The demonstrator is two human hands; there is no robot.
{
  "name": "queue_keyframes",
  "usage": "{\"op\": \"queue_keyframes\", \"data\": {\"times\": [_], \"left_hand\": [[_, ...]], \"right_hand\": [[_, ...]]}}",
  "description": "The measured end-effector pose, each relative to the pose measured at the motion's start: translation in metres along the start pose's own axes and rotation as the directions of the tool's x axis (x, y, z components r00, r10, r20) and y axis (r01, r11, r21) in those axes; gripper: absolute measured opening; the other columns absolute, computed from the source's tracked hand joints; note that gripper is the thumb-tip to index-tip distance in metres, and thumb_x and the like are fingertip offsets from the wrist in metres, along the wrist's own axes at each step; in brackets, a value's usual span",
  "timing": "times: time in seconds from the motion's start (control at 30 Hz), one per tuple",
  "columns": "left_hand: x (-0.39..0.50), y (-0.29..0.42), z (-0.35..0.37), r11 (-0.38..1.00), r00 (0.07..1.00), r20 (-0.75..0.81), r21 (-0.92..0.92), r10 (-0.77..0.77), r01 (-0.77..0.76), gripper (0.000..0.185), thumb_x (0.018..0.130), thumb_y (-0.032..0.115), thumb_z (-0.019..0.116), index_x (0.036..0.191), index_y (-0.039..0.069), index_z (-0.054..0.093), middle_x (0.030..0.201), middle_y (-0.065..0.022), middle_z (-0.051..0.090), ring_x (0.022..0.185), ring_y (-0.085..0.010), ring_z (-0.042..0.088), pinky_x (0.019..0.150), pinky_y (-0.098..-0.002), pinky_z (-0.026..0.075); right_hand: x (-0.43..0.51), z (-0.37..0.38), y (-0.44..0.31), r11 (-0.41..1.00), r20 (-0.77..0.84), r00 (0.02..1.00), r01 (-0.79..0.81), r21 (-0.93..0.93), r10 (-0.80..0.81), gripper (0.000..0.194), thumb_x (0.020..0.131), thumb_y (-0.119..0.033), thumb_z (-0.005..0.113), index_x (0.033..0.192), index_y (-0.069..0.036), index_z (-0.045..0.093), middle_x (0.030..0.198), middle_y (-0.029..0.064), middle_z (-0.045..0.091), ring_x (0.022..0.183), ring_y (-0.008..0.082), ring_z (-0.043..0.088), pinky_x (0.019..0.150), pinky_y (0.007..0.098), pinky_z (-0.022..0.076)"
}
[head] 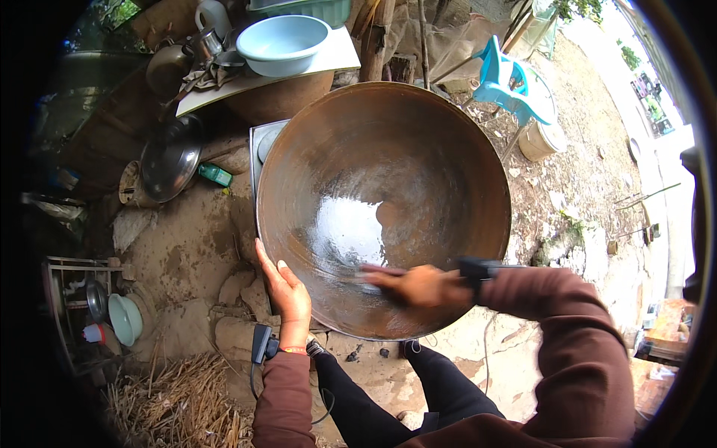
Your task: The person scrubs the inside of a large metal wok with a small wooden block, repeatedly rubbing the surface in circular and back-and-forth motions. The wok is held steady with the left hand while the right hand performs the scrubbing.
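Note:
A large, rusty-brown metal wok (437,162) lies before me with its wet inside facing up, a bright glare on its lower left. My left hand (287,297) steadies the near left rim, fingers along the outside and thumb at the edge. Low inside the bowl, my right hand (428,287) is blurred by motion. It grips a dark reddish, flat-edged thing (383,270) against the wok's wall; the blur hides what exactly it is.
A pale blue basin (285,42) stands on a white board (263,84) behind the wok. At left are a metal lid (171,159), a green bottle (215,175) and dry straw (179,400). A blue plastic chair (512,89) stands right, near a white bucket (540,141).

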State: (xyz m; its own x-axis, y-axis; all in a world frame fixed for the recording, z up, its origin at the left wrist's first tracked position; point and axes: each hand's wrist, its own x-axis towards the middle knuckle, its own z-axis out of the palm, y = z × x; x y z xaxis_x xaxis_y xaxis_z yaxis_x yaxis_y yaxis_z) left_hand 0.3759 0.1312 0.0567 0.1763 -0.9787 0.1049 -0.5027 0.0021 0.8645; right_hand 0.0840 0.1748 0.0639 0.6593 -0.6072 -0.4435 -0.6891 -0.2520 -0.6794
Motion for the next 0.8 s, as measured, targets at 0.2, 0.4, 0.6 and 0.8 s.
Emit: {"op": "queue_keyframes", "data": {"times": [0.2,0.4,0.6,0.8], "left_hand": [[-0.002,-0.004,0.001,0.999,1.0,0.006,-0.034,0.014,-0.014,0.06,0.105,0.002,0.035,0.163,0.005,0.017,0.164,-0.0214,0.03,0.15,-0.0358,0.033,0.121,-0.0403,0.027],[-0.002,-0.002,0.0,0.998,1.0,0.017,-0.066,-0.021,0.022,0.057,0.109,0.01,0.034,0.163,0.006,0.017,0.165,-0.02,0.028,0.152,-0.0342,0.031,0.122,-0.0401,0.025],[0.0,-0.002,0.002,0.981,0.999,0.01,-0.19,-0.046,0.047,0.062,0.112,0.037,0.035,0.163,0.006,0.019,0.164,-0.0225,0.029,0.152,-0.0348,0.03,0.122,-0.041,0.025],[-0.004,-0.008,0.003,0.971,0.996,0.01,-0.224,-0.086,0.086,0.064,0.112,0.042,0.034,0.163,0.007,0.018,0.165,-0.0192,0.029,0.151,-0.0317,0.031,0.122,-0.0398,0.026]], "right_hand": [[-0.001,-0.159,0.125,0.328,-0.652,0.666,-0.746,-0.58,0.362,0.065,0.088,-0.011,0.057,0.151,-0.002,0.046,0.105,0.0091,0.074,0.085,0.0178,0.069,0.078,0.0369,0.057],[0.225,-0.131,0.009,0.975,-0.731,0.646,-0.159,0.154,0.221,0.065,0.099,-0.013,0.05,0.159,-0.007,0.027,0.144,0.0275,0.05,0.123,0.0401,0.061,0.102,0.0407,0.0511],[0.139,0.006,-0.069,0.918,-0.401,0.868,0.372,0.137,-0.292,0.083,0.094,-0.002,0.056,0.164,-0.017,0.014,0.169,0.0194,0.015,0.094,0.0445,0.071,0.078,0.0428,0.0617],[0.215,-0.078,-0.026,0.916,-0.626,0.677,0.36,-0.178,-0.388,0.098,0.082,0.015,0.05,0.165,-0.024,0.015,0.166,0.0169,0.028,0.135,0.0388,0.053,0.113,0.0392,0.0459]]}}
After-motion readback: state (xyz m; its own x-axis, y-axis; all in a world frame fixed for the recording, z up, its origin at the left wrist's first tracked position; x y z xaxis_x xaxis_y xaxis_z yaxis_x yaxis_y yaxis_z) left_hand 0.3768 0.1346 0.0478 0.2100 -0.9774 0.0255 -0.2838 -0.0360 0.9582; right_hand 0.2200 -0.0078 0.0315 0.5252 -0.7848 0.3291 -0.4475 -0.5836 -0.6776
